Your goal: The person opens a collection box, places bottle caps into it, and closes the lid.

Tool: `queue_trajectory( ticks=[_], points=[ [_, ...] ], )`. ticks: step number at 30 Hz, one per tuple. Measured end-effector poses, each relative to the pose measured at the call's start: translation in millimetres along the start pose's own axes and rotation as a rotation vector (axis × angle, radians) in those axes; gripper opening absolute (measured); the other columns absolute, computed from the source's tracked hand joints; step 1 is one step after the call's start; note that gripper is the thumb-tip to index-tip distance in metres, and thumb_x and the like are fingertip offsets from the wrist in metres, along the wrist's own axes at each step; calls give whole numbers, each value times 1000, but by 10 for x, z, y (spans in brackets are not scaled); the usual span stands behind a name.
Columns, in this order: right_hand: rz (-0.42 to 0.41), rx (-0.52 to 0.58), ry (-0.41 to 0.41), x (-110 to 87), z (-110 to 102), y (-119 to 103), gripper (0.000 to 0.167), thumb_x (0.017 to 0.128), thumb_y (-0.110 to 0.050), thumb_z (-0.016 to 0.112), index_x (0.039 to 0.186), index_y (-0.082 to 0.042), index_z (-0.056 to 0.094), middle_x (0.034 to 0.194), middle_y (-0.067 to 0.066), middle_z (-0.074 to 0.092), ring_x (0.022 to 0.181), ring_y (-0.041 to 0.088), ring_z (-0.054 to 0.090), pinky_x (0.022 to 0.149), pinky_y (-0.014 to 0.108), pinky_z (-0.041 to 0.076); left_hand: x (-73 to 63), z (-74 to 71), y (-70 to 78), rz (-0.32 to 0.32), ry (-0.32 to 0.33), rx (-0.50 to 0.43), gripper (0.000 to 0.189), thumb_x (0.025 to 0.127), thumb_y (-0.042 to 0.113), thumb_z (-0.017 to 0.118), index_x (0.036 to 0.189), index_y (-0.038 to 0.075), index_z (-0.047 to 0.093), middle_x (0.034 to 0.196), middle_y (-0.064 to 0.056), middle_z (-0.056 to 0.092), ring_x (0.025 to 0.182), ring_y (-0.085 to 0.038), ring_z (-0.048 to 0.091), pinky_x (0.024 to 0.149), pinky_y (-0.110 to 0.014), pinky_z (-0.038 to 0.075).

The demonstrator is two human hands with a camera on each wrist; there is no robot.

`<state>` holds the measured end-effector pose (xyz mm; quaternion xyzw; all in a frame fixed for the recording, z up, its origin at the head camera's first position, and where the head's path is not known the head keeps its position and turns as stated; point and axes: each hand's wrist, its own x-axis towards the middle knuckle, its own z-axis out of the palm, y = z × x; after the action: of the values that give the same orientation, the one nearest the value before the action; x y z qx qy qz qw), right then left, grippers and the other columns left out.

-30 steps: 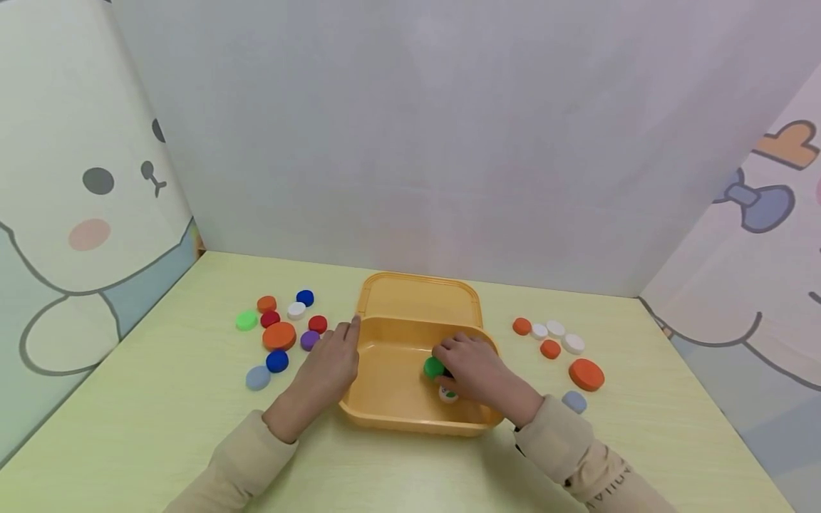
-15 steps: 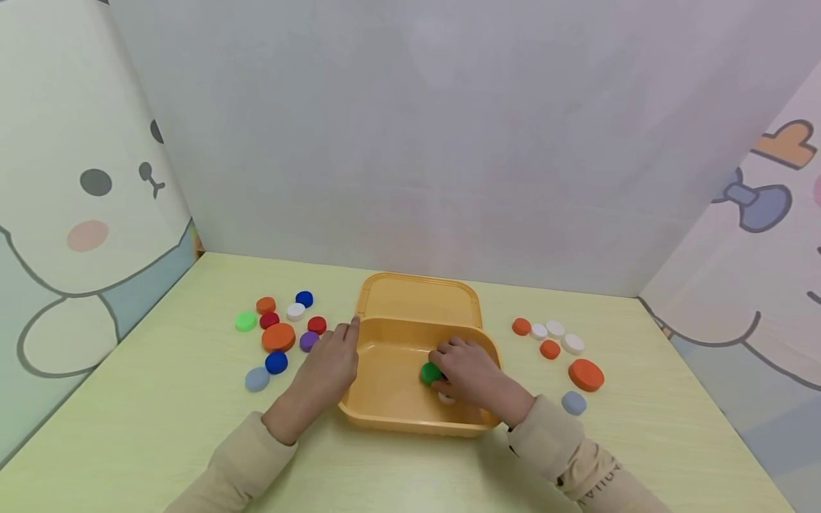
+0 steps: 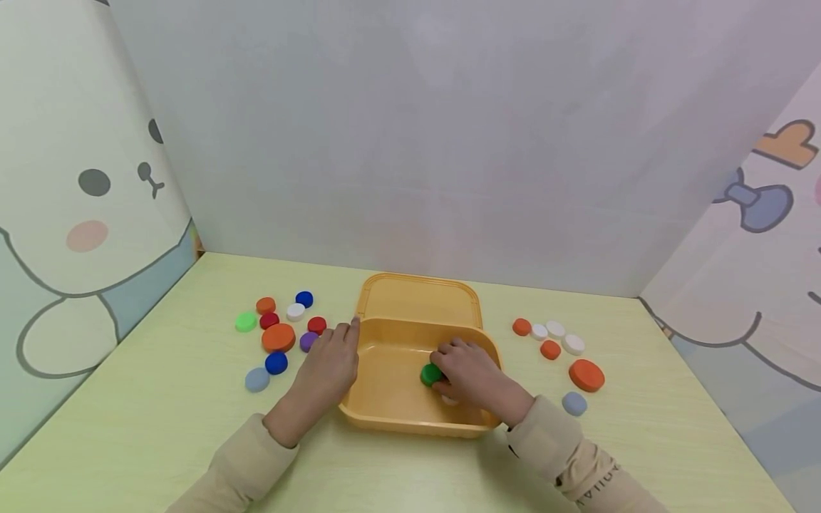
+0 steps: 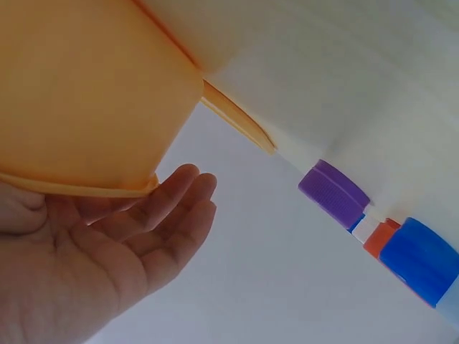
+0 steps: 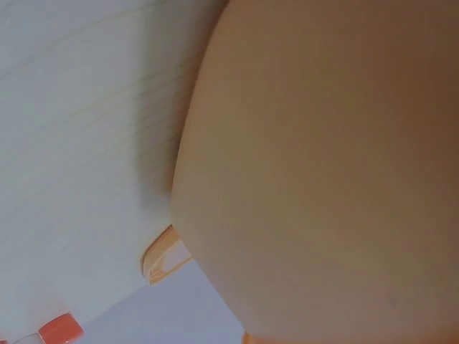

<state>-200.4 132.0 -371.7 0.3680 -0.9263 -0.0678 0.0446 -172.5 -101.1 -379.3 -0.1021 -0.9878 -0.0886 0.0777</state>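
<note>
Yellow-orange box (image 3: 388, 377) sits mid tabletop (image 3: 417, 470), lid (image 3: 420, 301) toward the far edge. Left hand (image 3: 326, 367) rests on its rim, fingers loose. Right hand (image 3: 471, 374) is inside, fingers pinching the green cap (image 3: 430, 375), which slid a touch toward the near edge since a second ago; white cap (image 3: 450, 400) is mostly covered now.

Pale table (image 3: 154, 413), orange box (image 3: 417, 427), its lid (image 3: 420, 299) behind, caps (image 3: 279, 338) on either side (several white)
</note>
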Motion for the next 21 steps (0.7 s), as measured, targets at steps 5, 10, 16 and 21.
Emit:
queue_trajectory(
  ticks=[5,10,16,21],
  points=[
    [8,55,21,-28,-48,22,24,77,-34,71,86,-15,61,79,-4,56,69,13,40,58,22,33,-5,-3,5,5,10,7,54,89,14,55,138,-1,35,121,-16,52,106,-29,52,91,-40,48],
    [38,79,34,-78,-83,70,24,76,-31,72,90,-14,63,82,-3,59,76,15,46,64,27,42,-5,-9,6,10,19,12,53,89,13,54,137,-1,36,121,-17,53,105,-29,52,90,-40,48],
    [87,49,47,-152,-169,163,28,77,-31,71,97,-11,64,92,1,63,84,20,53,65,31,45,-3,-16,11,11,18,18,54,89,13,55,137,-1,36,121,-17,53,105,-29,53,91,-39,48],
    [146,61,59,-255,-269,266,33,76,-30,72,100,-10,64,96,3,63,81,20,53,59,28,43,-1,-14,12,3,7,12,54,89,13,55,137,-1,36,121,-17,52,105,-30,53,91,-40,48]
  ],
)
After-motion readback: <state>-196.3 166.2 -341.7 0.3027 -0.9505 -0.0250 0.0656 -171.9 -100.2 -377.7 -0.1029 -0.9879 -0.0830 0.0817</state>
